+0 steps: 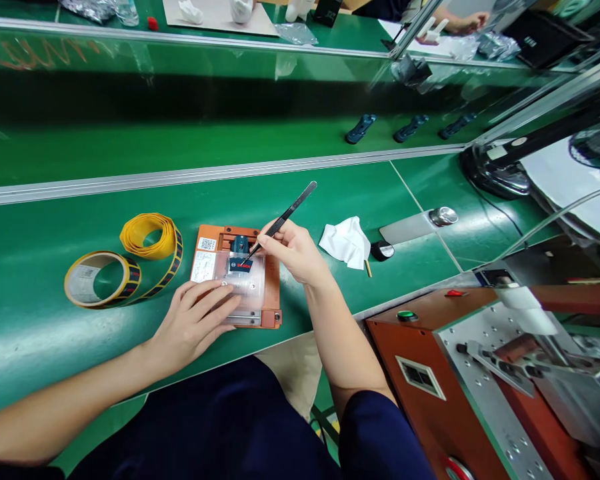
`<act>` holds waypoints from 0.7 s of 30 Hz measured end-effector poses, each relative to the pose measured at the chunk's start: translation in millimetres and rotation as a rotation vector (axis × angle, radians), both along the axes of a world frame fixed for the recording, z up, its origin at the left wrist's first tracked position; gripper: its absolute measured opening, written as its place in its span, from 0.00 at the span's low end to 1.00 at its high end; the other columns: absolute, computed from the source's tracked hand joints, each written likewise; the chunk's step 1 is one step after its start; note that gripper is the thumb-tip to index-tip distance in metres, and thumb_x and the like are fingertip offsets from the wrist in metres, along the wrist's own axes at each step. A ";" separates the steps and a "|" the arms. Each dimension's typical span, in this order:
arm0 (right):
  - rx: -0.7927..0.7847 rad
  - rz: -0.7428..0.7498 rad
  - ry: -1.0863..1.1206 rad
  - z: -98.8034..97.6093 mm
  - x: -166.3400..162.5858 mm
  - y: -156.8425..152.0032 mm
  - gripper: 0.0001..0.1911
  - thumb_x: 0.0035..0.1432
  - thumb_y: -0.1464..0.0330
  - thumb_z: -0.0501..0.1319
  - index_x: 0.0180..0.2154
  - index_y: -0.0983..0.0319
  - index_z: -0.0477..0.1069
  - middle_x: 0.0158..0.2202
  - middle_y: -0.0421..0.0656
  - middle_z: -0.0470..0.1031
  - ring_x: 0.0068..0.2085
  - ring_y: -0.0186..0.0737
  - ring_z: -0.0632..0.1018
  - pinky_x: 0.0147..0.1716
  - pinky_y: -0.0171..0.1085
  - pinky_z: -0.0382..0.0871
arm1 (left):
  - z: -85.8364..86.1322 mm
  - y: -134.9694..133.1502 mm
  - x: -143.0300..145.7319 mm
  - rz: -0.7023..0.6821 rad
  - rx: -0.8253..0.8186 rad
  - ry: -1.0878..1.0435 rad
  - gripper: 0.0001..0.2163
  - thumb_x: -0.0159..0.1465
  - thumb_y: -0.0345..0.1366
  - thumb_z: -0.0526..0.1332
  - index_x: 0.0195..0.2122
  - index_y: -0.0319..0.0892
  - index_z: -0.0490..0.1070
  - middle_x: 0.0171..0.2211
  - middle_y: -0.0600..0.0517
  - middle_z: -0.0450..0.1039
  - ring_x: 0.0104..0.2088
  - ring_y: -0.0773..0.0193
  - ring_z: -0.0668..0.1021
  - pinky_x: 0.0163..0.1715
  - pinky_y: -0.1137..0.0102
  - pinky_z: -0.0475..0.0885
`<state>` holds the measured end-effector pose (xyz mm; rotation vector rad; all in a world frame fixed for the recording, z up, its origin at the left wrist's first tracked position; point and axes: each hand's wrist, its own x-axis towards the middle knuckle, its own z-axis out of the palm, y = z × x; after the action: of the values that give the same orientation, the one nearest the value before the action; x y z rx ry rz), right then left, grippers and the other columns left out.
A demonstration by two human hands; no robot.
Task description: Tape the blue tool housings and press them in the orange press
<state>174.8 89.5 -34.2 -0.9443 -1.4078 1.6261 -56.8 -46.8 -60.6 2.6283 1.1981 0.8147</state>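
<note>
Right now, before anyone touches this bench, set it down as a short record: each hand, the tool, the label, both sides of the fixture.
Left hand: resting on the clear plate of the orange fixture
Right hand: holding black tweezers
Tweezer tip: at the dark label
Dark label: on the clear plate, reads BOSCH
Left of fixture: yellow roll, pale-cored label roll
Right of fixture: white cloth, grey cylinder

Light gleams on the green workbench (35,247).
</note>
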 end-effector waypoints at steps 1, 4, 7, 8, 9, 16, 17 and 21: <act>-0.001 0.002 0.000 0.1 0.0 0.1 0.17 0.57 0.56 0.71 0.37 0.61 0.71 0.33 0.41 0.77 0.37 0.38 0.81 0.39 0.38 0.79 | 0.8 0.0 0.0 0.001 0.003 0.001 0.23 0.66 0.31 0.67 0.62 0.41 0.67 0.60 0.43 0.72 0.60 0.48 0.70 0.59 0.52 0.64; -0.006 0.006 -0.015 0.8 -0.7 0.5 0.18 0.57 0.54 0.71 0.36 0.60 0.71 0.33 0.41 0.77 0.37 0.39 0.81 0.39 0.39 0.80 | 6.3 1.1 0.4 0.002 0.011 0.017 0.22 0.67 0.33 0.66 0.61 0.41 0.67 0.59 0.43 0.72 0.60 0.48 0.70 0.59 0.51 0.62; -0.006 0.012 -0.028 1.7 -1.3 1.2 0.20 0.56 0.53 0.71 0.36 0.60 0.71 0.34 0.42 0.77 0.37 0.39 0.81 0.39 0.39 0.79 | 15.4 5.1 1.8 0.007 -0.026 0.081 0.22 0.69 0.37 0.64 0.63 0.42 0.66 0.61 0.43 0.70 0.60 0.48 0.70 0.59 0.50 0.60; -0.004 0.015 -0.031 1.9 -1.3 1.5 0.20 0.56 0.52 0.70 0.36 0.60 0.71 0.34 0.42 0.77 0.37 0.39 0.81 0.39 0.39 0.79 | 18.4 7.2 2.6 0.008 -0.040 0.108 0.22 0.69 0.38 0.64 0.63 0.41 0.65 0.63 0.42 0.69 0.60 0.47 0.70 0.59 0.50 0.59; -0.003 0.018 -0.034 2.2 -1.1 1.8 0.20 0.56 0.52 0.70 0.37 0.61 0.71 0.34 0.42 0.78 0.37 0.39 0.81 0.40 0.40 0.79 | 21.1 9.5 3.6 0.009 -0.050 0.133 0.23 0.69 0.40 0.64 0.64 0.41 0.65 0.64 0.42 0.67 0.60 0.47 0.70 0.58 0.51 0.59; 0.000 0.046 -0.064 3.6 0.0 3.8 0.21 0.56 0.52 0.70 0.37 0.61 0.70 0.34 0.42 0.77 0.37 0.39 0.81 0.40 0.40 0.79 | 28.0 20.5 12.0 0.031 -0.090 0.164 0.31 0.67 0.45 0.66 0.66 0.37 0.60 0.64 0.40 0.67 0.57 0.47 0.72 0.51 0.55 0.59; 0.002 0.050 -0.067 3.6 -0.7 4.1 0.21 0.56 0.52 0.70 0.37 0.61 0.70 0.34 0.42 0.77 0.38 0.39 0.81 0.40 0.40 0.79 | 27.9 20.5 13.0 0.032 -0.081 0.157 0.31 0.67 0.44 0.66 0.67 0.37 0.59 0.64 0.40 0.67 0.57 0.47 0.72 0.50 0.55 0.59; 0.007 -0.040 -0.041 2.0 -2.3 4.0 0.22 0.55 0.51 0.70 0.38 0.60 0.70 0.35 0.41 0.77 0.39 0.40 0.81 0.39 0.40 0.80 | 24.1 21.6 13.8 0.017 -0.031 0.166 0.35 0.67 0.46 0.66 0.69 0.36 0.55 0.62 0.38 0.68 0.55 0.46 0.72 0.50 0.55 0.58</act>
<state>172.5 93.5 -32.2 -1.0007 -1.4124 1.5794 -43.0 -25.2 -36.5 2.7082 1.2629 0.5846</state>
